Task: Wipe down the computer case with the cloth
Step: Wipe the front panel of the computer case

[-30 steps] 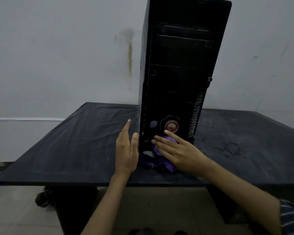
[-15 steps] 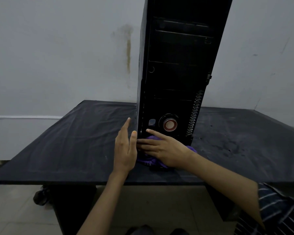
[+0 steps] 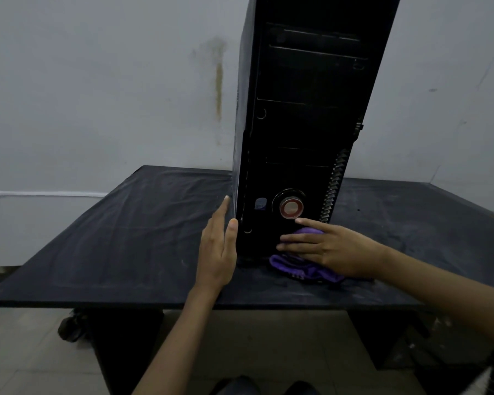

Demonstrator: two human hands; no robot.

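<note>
The left hand (image 3: 218,249) lies flat, fingers straight, against the left side of the case (image 3: 303,132), which stands on the dark surface (image 3: 126,238). The right hand (image 3: 328,249), fingers straight, presses the purple cloth (image 3: 305,270) on the low front, hiding most of it. The case top is cut off.

Plain workroom, possibly a repair space; exact kind unclear. Bare pale wall (image 3: 97,95) with brown stain (image 3: 218,81), dusty black table (image 3: 126,238), tiled floor (image 3: 26,352), upright computer case (image 3: 305,109).

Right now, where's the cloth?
Head view: purple cloth lies under the right hand, pressed to the computer case front's bottom, below the round button.
</note>
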